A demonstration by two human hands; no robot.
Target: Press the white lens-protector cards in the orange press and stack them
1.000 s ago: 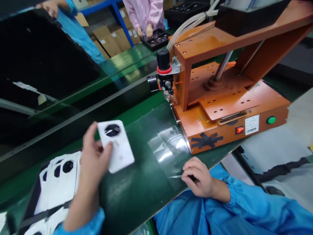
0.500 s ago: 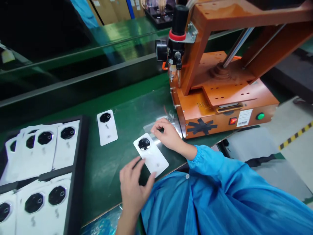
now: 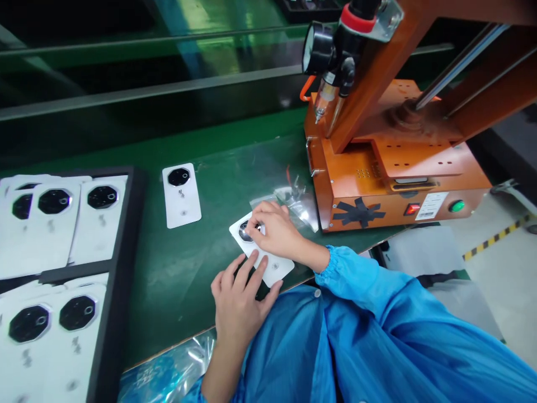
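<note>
A white phone back cover (image 3: 272, 270) with a black octagonal camera area lies flat near the table's front edge. My left hand (image 3: 243, 296) is spread, its fingertips at the cover's lower left edge. Over the camera area is my right hand (image 3: 272, 226), thumb and index finger pressed together; whatever may be between them is too small to make out. Another white cover (image 3: 183, 201) lies by itself farther left. Clear plastic film (image 3: 300, 201) is just beyond my right hand.
An orange press machine (image 3: 377, 179) with a pressure gauge (image 3: 314, 48) stands at the right. At the left, a black tray (image 3: 121, 235) holds several white covers in stacks. Clear plastic (image 3: 168, 372) lies along the front edge.
My right hand has moved left from beside the cover to over its camera area. My left hand has come in closer, onto the cover's edge. The view has shifted.
</note>
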